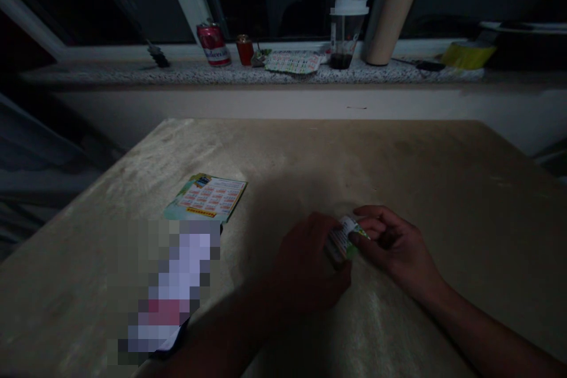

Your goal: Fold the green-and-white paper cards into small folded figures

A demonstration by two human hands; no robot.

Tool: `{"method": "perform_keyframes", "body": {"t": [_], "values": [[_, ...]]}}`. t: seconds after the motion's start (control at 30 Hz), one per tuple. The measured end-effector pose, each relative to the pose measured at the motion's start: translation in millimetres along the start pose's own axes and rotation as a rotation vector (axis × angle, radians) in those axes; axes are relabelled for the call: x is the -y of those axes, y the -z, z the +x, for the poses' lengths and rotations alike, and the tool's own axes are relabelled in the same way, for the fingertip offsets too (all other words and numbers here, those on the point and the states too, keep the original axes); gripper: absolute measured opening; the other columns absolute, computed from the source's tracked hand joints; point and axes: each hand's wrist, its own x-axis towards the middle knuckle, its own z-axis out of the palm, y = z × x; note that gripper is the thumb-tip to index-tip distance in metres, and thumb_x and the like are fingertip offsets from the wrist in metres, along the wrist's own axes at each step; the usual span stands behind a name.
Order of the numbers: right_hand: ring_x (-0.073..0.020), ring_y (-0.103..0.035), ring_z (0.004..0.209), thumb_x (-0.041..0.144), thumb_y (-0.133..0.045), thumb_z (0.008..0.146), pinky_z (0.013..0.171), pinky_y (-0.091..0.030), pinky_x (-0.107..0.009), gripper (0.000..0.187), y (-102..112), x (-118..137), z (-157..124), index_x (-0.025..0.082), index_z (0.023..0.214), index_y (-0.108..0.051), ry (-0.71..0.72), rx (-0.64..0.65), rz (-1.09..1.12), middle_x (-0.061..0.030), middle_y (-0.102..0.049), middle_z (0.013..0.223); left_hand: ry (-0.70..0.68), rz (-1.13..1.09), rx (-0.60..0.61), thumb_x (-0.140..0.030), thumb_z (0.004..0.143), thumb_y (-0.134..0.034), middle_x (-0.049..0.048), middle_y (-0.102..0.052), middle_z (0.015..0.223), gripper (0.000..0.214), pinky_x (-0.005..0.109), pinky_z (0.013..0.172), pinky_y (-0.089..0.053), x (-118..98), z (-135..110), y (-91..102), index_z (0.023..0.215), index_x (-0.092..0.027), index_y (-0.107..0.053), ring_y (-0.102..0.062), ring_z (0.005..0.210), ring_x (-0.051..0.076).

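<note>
A small printed card [344, 237], white with dark print and green edges, is between my two hands just above the table. It looks folded or stacked, but I cannot make out which. My left hand [305, 269] curls round its left side, fingers above and thumb below, and lies in deep shadow. From the right, my right hand [398, 245] pinches the card's edge with the thumb in front. To the left lie several flat printed sheets [212, 196] with rows of red and white boxes. Nearer to me is a phone-like slab [177, 283], blurred out by large pixels.
Behind the table [283, 153] runs a speckled windowsill [186, 75]. On it stand a red can [213, 45], a red lighter-like object [244, 50], a crumpled printed packet [292, 62], a lidded cup with a straw [342, 35], a cardboard tube [394, 12] and yellow tape [468, 55].
</note>
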Motion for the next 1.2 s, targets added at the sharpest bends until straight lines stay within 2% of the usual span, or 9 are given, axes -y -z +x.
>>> {"method": "perform_keyframes", "body": {"t": [0.1,0.23,0.4,0.5,0.6,0.73,0.8,0.97,1.2], "values": [[-0.0192,-0.075,0.080,0.028,-0.071,0.088,0.069,-0.060,-0.029,0.033,4.6,-1.9,-0.4,0.025,0.119,-0.062,0.065,0.096,-0.176,-0.0034,-0.078,0.091,0.001,-0.074,0.030,-0.024,0.082,-0.062,0.0086,-0.066,0.105,0.032,0.038,0.081,-0.050,5.8,0.2,7.8,0.113,-0.020,-0.056,-0.063,0.091,0.024],[-0.0222,-0.071,0.093,0.025,-0.068,0.092,0.079,-0.058,-0.035,0.019,10.4,1.8,1.3,0.025,0.111,-0.066,0.312,0.166,-0.511,-0.0065,-0.075,0.102,-0.030,-0.179,0.084,-0.029,0.095,-0.051,0.0076,-0.069,0.097,0.018,0.034,0.078,-0.049,12.0,2.5,18.4,0.105,-0.019,-0.062,-0.064,0.085,0.021],[-0.0230,-0.067,0.085,0.018,-0.061,0.093,0.076,-0.054,-0.039,0.010,10.6,7.0,3.9,0.023,0.098,-0.069,0.537,0.251,-0.679,-0.0066,-0.073,0.091,-0.014,-0.176,0.154,-0.034,0.101,-0.048,0.0061,-0.072,0.094,0.024,0.034,0.082,-0.049,17.2,8.0,18.7,0.102,-0.019,-0.066,-0.067,0.088,0.021],[-0.0224,-0.066,0.082,0.016,-0.061,0.092,0.076,-0.053,-0.039,0.010,9.9,5.0,5.8,0.022,0.091,-0.068,0.534,0.235,-0.690,-0.0060,-0.072,0.087,0.011,-0.058,0.004,-0.036,0.099,-0.054,0.0098,-0.071,0.109,0.026,0.038,0.089,-0.050,18.4,8.7,15.3,0.117,-0.018,-0.061,-0.067,0.100,0.024],[-0.0221,-0.067,0.084,0.016,-0.062,0.091,0.078,-0.053,-0.039,0.009,10.4,1.3,8.0,0.022,0.087,-0.069,0.492,0.197,-0.680,-0.0058,-0.073,0.088,-0.124,0.142,-0.178,-0.033,0.093,-0.062,0.0163,-0.065,0.123,0.040,0.045,0.098,-0.047,13.1,4.9,16.2,0.127,-0.014,-0.055,-0.060,0.114,0.029],[-0.0225,-0.067,0.089,0.017,-0.065,0.089,0.083,-0.052,-0.039,0.008,11.1,-2.0,9.9,0.022,0.085,-0.070,0.454,0.160,-0.662,-0.0057,-0.074,0.092,-0.371,0.270,0.052,-0.035,0.089,-0.067,0.0121,-0.067,0.120,0.033,0.046,0.102,-0.044,-2.9,-5.4,21.4,0.117,-0.019,-0.063,-0.060,0.114,0.029],[-0.0224,-0.067,0.090,0.016,-0.065,0.089,0.084,-0.051,-0.040,0.009,11.2,-3.2,10.7,0.022,0.085,-0.070,0.452,0.154,-0.656,-0.0051,-0.074,0.094,-0.389,0.372,0.084,-0.035,0.089,-0.068,0.0133,-0.066,0.125,0.030,0.051,0.105,-0.040,-8.3,-9.8,21.9,0.113,-0.018,-0.064,-0.058,0.118,0.032],[-0.0216,-0.067,0.092,0.015,-0.066,0.089,0.087,-0.048,-0.041,0.012,10.6,-9.9,13.0,0.024,0.082,-0.071,0.452,0.205,-0.657,-0.0025,-0.074,0.094,-0.442,0.472,0.205,-0.022,0.096,-0.059,0.0079,-0.069,0.110,0.010,0.042,0.102,-0.044,-2.3,-12.1,13.3,0.098,-0.018,-0.067,-0.062,0.110,0.025],[-0.0247,-0.067,0.102,0.019,-0.068,0.088,0.093,-0.045,-0.046,0.017,11.3,-16.9,12.9,0.025,0.072,-0.068,0.413,0.233,-0.767,-0.0022,-0.073,0.102,-0.458,0.486,0.235,-0.015,0.098,-0.056,0.0052,-0.070,0.108,0.013,0.038,0.097,-0.048,7.0,-11.8,8.0,0.089,-0.015,-0.066,-0.063,0.105,0.021]]}}
